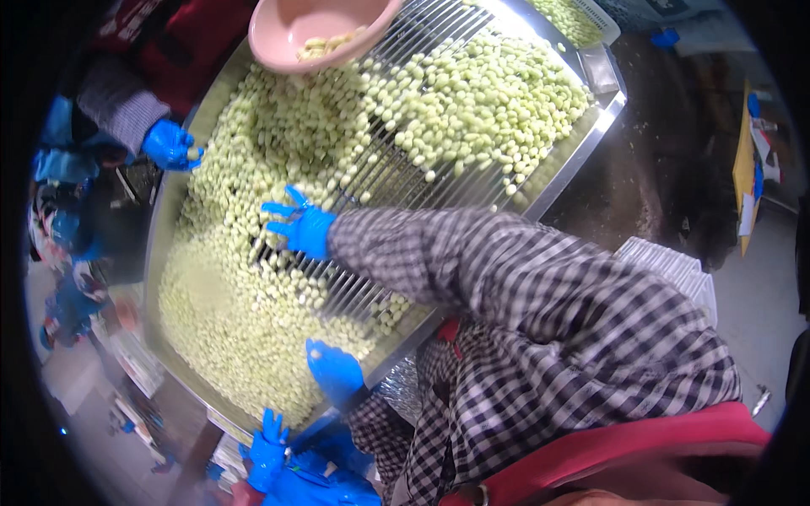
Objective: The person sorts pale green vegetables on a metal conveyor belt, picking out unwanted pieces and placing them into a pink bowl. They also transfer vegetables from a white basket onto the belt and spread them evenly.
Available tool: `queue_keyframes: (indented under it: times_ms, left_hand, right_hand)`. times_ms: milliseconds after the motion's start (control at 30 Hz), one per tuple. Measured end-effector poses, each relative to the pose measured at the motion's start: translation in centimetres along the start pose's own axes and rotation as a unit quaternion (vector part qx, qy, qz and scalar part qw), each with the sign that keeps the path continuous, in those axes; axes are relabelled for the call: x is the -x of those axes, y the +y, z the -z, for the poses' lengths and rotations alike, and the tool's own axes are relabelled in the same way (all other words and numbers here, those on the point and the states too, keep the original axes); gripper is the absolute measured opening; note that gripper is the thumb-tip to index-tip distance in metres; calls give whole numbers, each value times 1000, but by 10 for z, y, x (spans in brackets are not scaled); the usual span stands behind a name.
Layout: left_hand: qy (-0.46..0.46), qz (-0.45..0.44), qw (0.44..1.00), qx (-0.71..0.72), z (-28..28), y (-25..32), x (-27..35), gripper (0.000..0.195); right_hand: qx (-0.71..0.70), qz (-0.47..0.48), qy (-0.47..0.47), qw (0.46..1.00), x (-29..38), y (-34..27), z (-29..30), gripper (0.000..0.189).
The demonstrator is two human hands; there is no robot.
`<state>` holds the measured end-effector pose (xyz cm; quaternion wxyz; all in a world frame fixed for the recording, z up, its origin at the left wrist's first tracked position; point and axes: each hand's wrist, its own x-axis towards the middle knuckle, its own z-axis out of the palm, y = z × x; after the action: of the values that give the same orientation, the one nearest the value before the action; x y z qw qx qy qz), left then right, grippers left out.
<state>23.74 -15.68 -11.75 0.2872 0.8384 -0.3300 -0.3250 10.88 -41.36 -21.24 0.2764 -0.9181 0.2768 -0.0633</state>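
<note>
Pale green shelled beans (234, 354) cover much of a metal tray with a bar grate (405, 183). My right hand (300, 224), in a blue glove, has its fingers spread over the beans and bars near the middle. At the tray's near edge is my left hand (335, 370), also blue-gloved and blurred; its fingers look close together. A pale bean-like spot shows at its fingertips, but whether it is gripped is unclear. Both my sleeves are checkered.
A pink bowl (323, 35) with some beans stands at the tray's top. Co-workers' blue-gloved hands are at the left (171, 145) and bottom (269, 449). A white basket (604, 22) of beans is at upper right. Stacked white trays (671, 272) lie behind my right arm.
</note>
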Motion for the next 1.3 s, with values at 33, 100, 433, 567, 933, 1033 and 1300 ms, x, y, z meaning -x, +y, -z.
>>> queue_keyframes:
  times_ms: [33,100,433,567,933,1033,1300]
  left_hand:
    - [-12,134,950,281,12,5,10,55]
    - [-61,96,947,301,6,0,-9,50]
    - [-76,177,794,577,-13,10,25,35]
    - [-79,157,898,402,-46,-6,13,37]
    - [-272,247,686,628,-185,91,15,21]
    - [-245,317,626,669,-233,111,21,23]
    - [-456,303,683,483,-400,179,34,30]
  right_hand:
    - [26,-13,3,1000,-28,-6,-29,44]
    - [81,-86,-10,993,-36,27,-26,44]
    - [62,-134,110,983,152,89,68,58]
    - [-85,-237,129,959,318,140,77,29]
    - [9,-434,54,899,432,284,97,29]
    - [-19,-489,36,871,422,292,90,30]
    - [-235,-348,101,902,416,200,146,28]
